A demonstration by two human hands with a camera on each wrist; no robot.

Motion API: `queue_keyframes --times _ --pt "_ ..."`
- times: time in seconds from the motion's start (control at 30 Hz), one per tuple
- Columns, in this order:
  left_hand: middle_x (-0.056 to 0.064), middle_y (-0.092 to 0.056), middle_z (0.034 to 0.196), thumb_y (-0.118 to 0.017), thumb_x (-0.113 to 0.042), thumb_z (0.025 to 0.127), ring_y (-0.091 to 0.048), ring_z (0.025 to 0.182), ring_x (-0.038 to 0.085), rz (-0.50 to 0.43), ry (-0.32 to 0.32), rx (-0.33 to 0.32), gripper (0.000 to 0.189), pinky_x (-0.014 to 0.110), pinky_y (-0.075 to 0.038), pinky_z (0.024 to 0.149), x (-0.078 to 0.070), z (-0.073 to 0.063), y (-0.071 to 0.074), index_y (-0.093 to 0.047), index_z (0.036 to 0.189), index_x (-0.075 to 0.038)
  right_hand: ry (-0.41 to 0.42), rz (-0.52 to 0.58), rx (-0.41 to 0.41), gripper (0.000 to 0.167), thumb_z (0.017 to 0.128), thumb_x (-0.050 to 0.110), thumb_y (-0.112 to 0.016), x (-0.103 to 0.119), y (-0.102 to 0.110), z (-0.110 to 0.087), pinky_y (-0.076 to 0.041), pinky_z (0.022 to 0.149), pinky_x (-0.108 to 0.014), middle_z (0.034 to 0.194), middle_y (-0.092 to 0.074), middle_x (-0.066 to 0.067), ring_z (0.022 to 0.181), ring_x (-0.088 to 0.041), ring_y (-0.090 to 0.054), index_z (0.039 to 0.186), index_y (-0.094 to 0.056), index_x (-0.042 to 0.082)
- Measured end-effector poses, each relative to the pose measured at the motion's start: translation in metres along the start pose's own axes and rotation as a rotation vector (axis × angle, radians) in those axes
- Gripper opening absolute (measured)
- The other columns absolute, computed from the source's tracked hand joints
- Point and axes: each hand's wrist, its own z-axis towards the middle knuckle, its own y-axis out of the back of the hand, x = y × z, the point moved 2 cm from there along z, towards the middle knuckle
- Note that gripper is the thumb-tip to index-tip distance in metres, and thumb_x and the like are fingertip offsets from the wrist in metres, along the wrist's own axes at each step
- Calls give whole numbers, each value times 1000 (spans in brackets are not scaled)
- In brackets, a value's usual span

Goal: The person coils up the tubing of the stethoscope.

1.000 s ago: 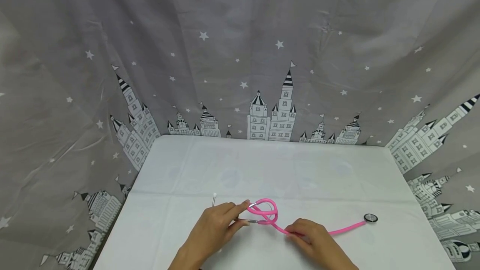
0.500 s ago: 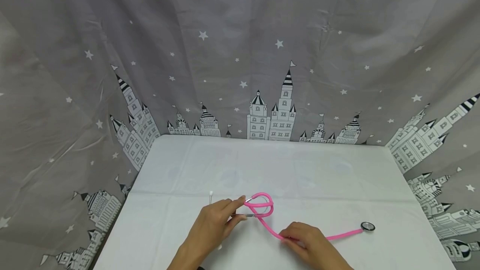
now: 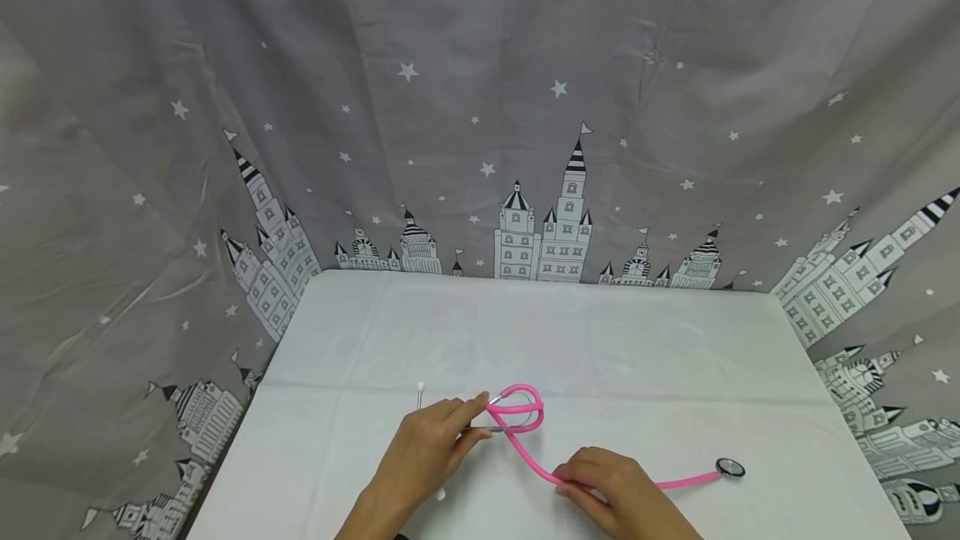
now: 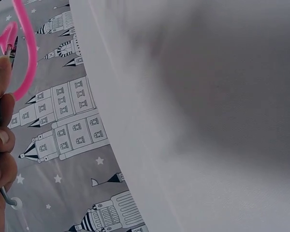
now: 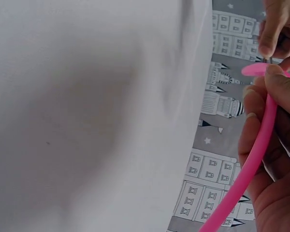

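Note:
Both hands hold a pink stethoscope (image 3: 534,462) over the white table. My left hand (image 3: 427,448) grips its metal ear tubes, the fingers curled round them in the left wrist view; a white ear tip (image 3: 421,387) pokes out beyond the knuckles and another below the wrist. Right of those fingers, the pink tubing makes a loop (image 3: 542,407). My right hand (image 3: 611,486) pinches the single tube between thumb and fingers, and the tube (image 5: 246,174) runs along the palm in the right wrist view. Past that hand, the tube ends in a round, dark-rimmed chest piece (image 3: 730,467).
A white cloth covers the table (image 3: 360,340). Behind it and along both sides hangs a grey curtain (image 3: 450,107) printed with castles and stars, meeting the table's back edge.
The pink loop has risen and shifted slightly left with my left hand. My right hand has moved a little left and down, and the chest piece has dropped lower and left.

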Motion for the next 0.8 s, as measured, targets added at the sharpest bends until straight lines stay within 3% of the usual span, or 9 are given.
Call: queue_keyframes --times 0.13,0.4,0.67,0.8 --pt "-10 -66 76 -90 -30 83 -49 63 0 4 -2 4 49 9 -43 59 0 -2 -2 -75 126 -13 -1 6 7 17 96 23 -83 4 4 2 -51 80 -4 97 -71 21 86 8 -61 112 -80 25" --pt "-11 -65 76 -90 -31 83 -48 63 -1 8 -6 9 48 8 -42 59 0 -5 -5 -76 125 -13 -103 17 86 16 103 36 -74 9 13 6 -57 78 -12 98 -71 21 88 7 -61 113 -80 25" --pt "-11 -65 76 -90 -32 83 -47 64 -1 17 29 38 49 9 -42 58 -2 -5 -7 -76 126 -12 76 13 -2 14 102 28 -76 14 15 11 -52 82 -5 99 -73 17 89 5 -63 115 -79 23" --pt "-11 -68 78 -90 -33 83 -50 64 0 30 45 54 50 11 -44 58 -3 -4 -8 -76 126 -13 121 22 -35 15 101 28 -77 17 16 14 -52 82 -5 99 -73 16 89 4 -63 116 -78 24"
